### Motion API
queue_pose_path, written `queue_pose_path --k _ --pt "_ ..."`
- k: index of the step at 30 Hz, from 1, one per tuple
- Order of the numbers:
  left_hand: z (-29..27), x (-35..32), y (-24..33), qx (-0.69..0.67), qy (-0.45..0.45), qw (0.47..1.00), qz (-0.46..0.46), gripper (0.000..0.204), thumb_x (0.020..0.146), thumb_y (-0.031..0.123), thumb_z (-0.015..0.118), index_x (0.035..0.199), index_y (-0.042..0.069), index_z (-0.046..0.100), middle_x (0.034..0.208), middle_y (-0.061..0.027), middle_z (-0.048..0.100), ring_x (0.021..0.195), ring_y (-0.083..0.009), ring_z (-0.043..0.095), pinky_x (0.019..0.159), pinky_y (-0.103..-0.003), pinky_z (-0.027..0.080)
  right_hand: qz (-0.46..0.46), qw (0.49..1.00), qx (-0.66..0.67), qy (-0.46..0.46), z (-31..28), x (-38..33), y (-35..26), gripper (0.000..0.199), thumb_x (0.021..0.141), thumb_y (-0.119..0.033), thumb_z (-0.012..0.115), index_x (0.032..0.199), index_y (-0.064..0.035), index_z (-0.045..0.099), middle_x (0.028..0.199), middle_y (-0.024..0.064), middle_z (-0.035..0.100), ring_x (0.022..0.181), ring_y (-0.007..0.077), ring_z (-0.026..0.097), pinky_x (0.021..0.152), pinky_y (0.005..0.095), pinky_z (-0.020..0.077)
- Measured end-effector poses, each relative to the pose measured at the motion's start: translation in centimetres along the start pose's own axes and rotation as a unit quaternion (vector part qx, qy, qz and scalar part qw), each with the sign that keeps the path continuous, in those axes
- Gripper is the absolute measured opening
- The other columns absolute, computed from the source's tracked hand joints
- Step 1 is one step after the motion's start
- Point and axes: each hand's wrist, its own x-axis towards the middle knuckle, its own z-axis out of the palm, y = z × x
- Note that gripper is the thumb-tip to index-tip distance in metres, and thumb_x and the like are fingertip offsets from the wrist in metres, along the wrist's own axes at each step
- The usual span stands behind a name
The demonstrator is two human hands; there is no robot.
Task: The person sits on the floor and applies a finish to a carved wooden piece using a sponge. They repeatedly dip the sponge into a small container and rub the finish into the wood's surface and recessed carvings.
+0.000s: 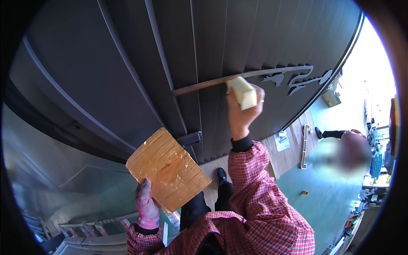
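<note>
My left hand [147, 211], in a pink glove, grips the lower left edge of a flat board [163, 168] smeared with shiny copper-brown paint. A pale yellow sponge block [242, 92] is in my bare right hand [245, 117], which is slightly blurred. The sponge is at a raised strip [202, 85] running across a large dark grey ribbed panel [165, 51]. Left of the sponge the strip looks brownish; to the right it is grey and ends in a curl. Beside it sit grey bird- and flower-shaped ornaments [275, 79].
A door handle [190, 139] sticks out from the panel near the board. Wooden boards [285, 146] lie on the green floor [293, 199], with a bracket-shaped frame piece [304, 146] on the right. Another person [355, 146] is low down at the right. Metal frames [93, 229] stand lower left.
</note>
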Motion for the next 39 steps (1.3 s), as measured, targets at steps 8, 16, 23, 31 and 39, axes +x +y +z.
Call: queue_pose_path --k 8,16,23,31,39 --pt "2.6 1.2 0.4 0.014 -0.023 0.998 -0.053 0.046 0.095 0.028 0.061 0.132 0.003 0.051 0.124 -0.0098 0.06 0.113 -0.0223 0.06 0.091 -0.038 0.052 0.142 0.961 0.094 -0.218 -9.0 3.6 -2.6 0.044 0.077 -0.016 0.082 0.112 -0.0039 0.058 0.098 0.0089 0.067 0.087 0.0188 0.067 0.075 0.0284 0.0566" --pt "7.6 1.4 1.2 0.009 -0.093 0.992 -0.082 0.047 0.094 0.028 0.065 0.132 0.004 0.052 0.12 -0.0068 0.061 0.11 -0.0188 0.062 0.091 -0.036 0.053 0.059 0.873 0.052 -0.481 -13.9 6.1 -10.3 0.045 0.07 -0.016 0.086 0.105 -0.0017 0.061 0.094 0.0118 0.07 0.085 0.0224 0.07 0.074 0.033 0.0582" --pt "10.4 1.2 1.5 0.033 -0.195 0.975 -0.106 0.053 0.093 0.03 0.065 0.136 0.005 0.046 0.125 -0.0074 0.059 0.113 -0.0211 0.061 0.093 -0.038 0.053 -0.052 0.867 -0.077 -0.49 -15.3 7.8 -11.8 0.042 0.066 -0.014 0.083 0.1 -0.0041 0.061 0.09 0.0125 0.067 0.089 0.0292 0.064 0.086 0.0415 0.0472" --pt "12.1 0.2 1.8 0.074 -0.223 0.97 -0.069 0.054 0.095 0.03 0.061 0.139 0.004 0.043 0.13 -0.0093 0.057 0.117 -0.0234 0.06 0.095 -0.039 0.052 -0.062 0.891 -0.094 -0.44 -16.5 8.2 -11.1 0.043 0.061 -0.013 0.084 0.098 -0.0089 0.061 0.093 0.009 0.067 0.092 0.0275 0.063 0.093 0.0436 0.0431" --pt "12.1 -0.1 1.9 0.11 -0.175 0.977 -0.051 0.063 0.093 0.04 0.062 0.141 0.004 0.041 0.133 -0.0117 0.054 0.119 -0.0266 0.058 0.096 -0.042 0.051 0.053 0.97 0.12 -0.205 -15.2 6.9 -2.9 0.039 0.067 -0.008 0.08 0.102 -0.0066 0.062 0.1 0.0099 0.068 0.089 0.0251 0.067 0.075 0.0345 0.0531"
